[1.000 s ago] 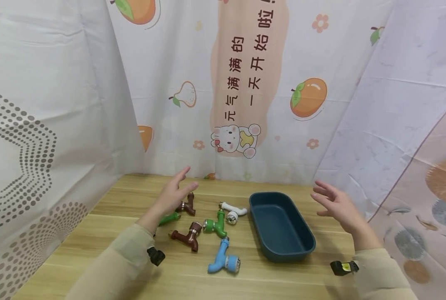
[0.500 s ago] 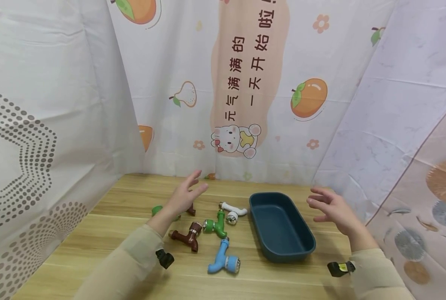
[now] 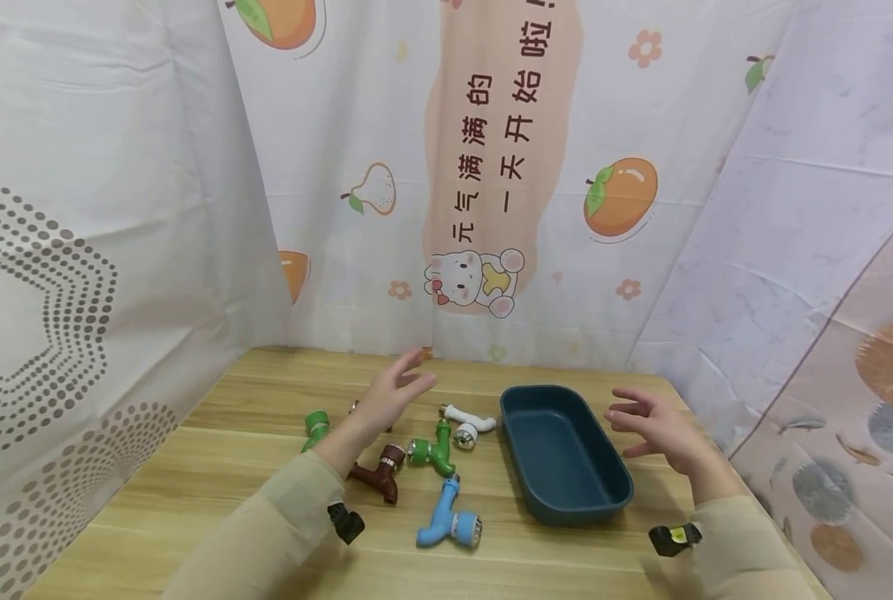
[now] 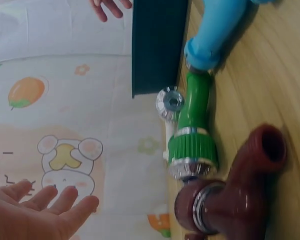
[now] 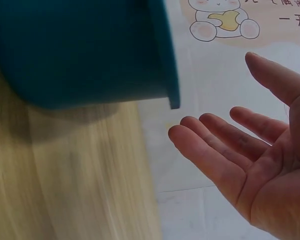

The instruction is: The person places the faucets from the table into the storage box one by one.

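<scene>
My left hand [image 3: 381, 404] hovers over the group of plastic taps, fingers extended and holding nothing. Beneath and around it lie a brown tap [image 3: 381, 477], a green tap [image 3: 437, 450] and another green tap [image 3: 316, 427]; a second brown one is mostly hidden behind the hand. A white tap [image 3: 467, 422] lies farther right, and a light blue tap [image 3: 446, 521] is nearest the front. Right of the dark teal basin [image 3: 619, 479], my right hand [image 3: 658, 429] is held in the air with relaxed fingers. In the right wrist view its palm faces up beside the basin's rim, apart from it.
The wooden table [image 3: 266, 533] carries the taps and basin. A printed curtain [image 3: 356, 275] hangs along the back edge, with more cloth on the left and right sides. Dark cameras are strapped at both wrists.
My left hand has moved right across the taps, uncovering the far left green one. The right hand has shifted slightly left and down toward the basin. Taps and basin stay put.
</scene>
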`<control>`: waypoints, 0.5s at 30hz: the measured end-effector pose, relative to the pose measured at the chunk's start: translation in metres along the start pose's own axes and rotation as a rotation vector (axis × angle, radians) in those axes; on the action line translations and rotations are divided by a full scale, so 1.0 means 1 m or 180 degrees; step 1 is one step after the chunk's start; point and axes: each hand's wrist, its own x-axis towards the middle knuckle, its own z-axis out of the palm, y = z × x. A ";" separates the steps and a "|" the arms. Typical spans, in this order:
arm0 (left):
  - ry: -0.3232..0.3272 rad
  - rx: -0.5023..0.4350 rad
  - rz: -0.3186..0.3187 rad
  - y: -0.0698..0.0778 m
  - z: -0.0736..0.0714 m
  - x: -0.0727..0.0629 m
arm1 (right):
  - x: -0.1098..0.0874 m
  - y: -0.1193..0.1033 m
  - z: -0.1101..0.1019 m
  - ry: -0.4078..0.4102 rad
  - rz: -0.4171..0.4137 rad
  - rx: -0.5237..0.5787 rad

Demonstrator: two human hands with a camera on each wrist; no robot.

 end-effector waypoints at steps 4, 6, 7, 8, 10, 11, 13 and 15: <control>-0.0005 -0.0055 -0.0078 -0.002 0.007 0.001 | 0.003 0.004 0.002 -0.0037 0.0011 0.0012; -0.0019 -0.0076 -0.0137 -0.004 0.010 0.001 | 0.004 0.006 0.003 -0.0046 0.0045 0.0012; -0.0030 -0.0092 -0.0159 -0.004 0.012 0.001 | 0.005 0.006 0.004 -0.0058 0.0057 0.0007; -0.0040 -0.0096 -0.0183 -0.005 0.014 0.001 | 0.006 0.007 0.004 -0.0057 0.0085 0.0003; -0.0070 -0.0090 -0.0248 -0.006 0.018 0.001 | 0.007 0.009 0.005 -0.0079 0.0117 -0.0008; -0.0097 -0.0091 -0.0281 -0.006 0.021 0.001 | 0.007 0.010 0.005 -0.0094 0.0126 -0.0013; -0.0139 -0.0051 -0.0310 -0.007 0.026 0.001 | 0.007 0.012 0.005 -0.0121 0.0123 -0.0020; -0.0193 -0.0062 -0.0357 -0.007 0.032 0.001 | 0.007 0.013 0.005 -0.0157 0.0109 -0.0028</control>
